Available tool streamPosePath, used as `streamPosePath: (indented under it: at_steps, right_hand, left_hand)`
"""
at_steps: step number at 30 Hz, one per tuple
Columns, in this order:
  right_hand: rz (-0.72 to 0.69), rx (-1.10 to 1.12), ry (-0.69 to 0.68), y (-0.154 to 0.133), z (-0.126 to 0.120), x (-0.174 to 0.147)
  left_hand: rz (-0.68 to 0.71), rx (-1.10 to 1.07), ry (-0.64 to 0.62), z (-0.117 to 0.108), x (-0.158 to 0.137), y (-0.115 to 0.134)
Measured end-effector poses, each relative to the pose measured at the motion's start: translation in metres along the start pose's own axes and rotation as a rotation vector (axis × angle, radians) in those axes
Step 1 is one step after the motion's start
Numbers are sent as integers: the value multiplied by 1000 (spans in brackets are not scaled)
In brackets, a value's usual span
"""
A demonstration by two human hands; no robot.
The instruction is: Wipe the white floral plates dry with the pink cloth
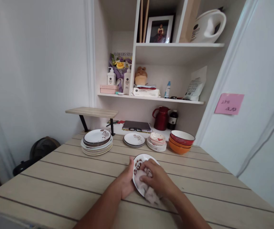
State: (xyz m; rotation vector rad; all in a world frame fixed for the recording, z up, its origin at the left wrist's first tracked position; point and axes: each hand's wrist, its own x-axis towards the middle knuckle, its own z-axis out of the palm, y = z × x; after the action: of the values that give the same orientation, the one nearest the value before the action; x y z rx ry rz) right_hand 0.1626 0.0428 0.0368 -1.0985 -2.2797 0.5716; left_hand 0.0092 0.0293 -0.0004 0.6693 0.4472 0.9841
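Note:
A white plate (145, 156) with a dark rim and a brown flower pattern is held tilted over the wooden table. My left hand (126, 179) grips its left edge, thumb up along the rim and the other fingers behind it. Against the plate's face, my right hand (156, 178) is closed on a crumpled pale cloth (142, 180), whose loose end hangs below the plate's lower edge. Behind the hands is a low stack of similar flowered plates (134, 139).
Along the table's (65, 181) back stand a tall plate stack (97, 143), small dishes with heart-marked bowls (157, 140), and stacked red and orange bowls (181, 142). A small raised shelf (91, 112) overhangs the back left. Behind are a red jug (161, 119) and a dark bottle (173, 120).

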Motion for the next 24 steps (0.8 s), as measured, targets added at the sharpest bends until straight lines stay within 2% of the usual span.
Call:
streamPosePath:
  at_steps: [3,6,9,12,14,16,18,21,24]
  right_hand:
    - [-35,1,136,1,12,17]
    - [-52,-84,225,14,10,28]
    - [68,-237,258,31,-3,27]
    - [231,-349,169,41,-17,17]
    - [258,-381,44,39,-23,5]
    - [197,-367,-107,30,-25,-6]
    - [78,-300,-227,18,-22,-15]
    - [-8,-202,-213,2,-12,-17]
    - [-40,-118,-80,-5,1,-7]
  left_hand:
    - [15,3,15,4,-1,-1]
    - [42,24,26,7,-1,-1]
    - [38,42,19,6,0,-2]
    - [13,40,4,3,0,-2]
    - [-10,44,4,1,0,-1]
    - [-28,54,10,0,-1,-1]
    - [-34,58,15,0,-2,0]
    - [-28,38,13,0,-2,1]
    - [-21,23,28,3,-2,2]
